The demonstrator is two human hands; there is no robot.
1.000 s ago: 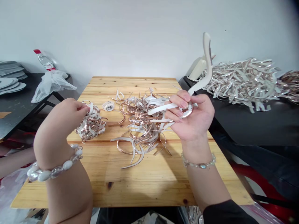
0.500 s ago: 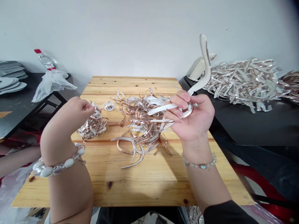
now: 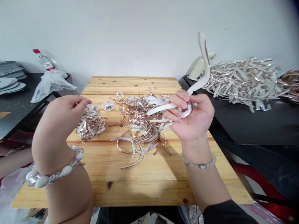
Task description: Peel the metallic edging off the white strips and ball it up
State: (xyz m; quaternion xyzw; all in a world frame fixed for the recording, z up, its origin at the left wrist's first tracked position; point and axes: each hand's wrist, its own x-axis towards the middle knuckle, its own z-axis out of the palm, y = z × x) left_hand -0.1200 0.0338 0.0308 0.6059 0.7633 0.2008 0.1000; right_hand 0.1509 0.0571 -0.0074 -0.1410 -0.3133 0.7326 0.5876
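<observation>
My right hand is closed around several curved white strips with shiny edges. One bent strip rises from between thumb and forefinger, and another strip juts out leftward past the fingers. Behind and below lies a loose pile of curved white and copper-coloured strips on the wooden table. My left hand is bent at the wrist, its thumb and fingertips pinched together above a heap of small crinkled shiny scraps. What the pinch holds, if anything, is hidden.
Beside the scraps sits a whitish roll. A big heap of strips covers part of the black table at right. At left stand a red-capped bottle, a white plastic bag and stacked grey-white pieces. Another person's arm shows at the left edge.
My left hand has moved slightly left, uncovering more of the scrap heap. My right hand and its strips stay nearly still.
</observation>
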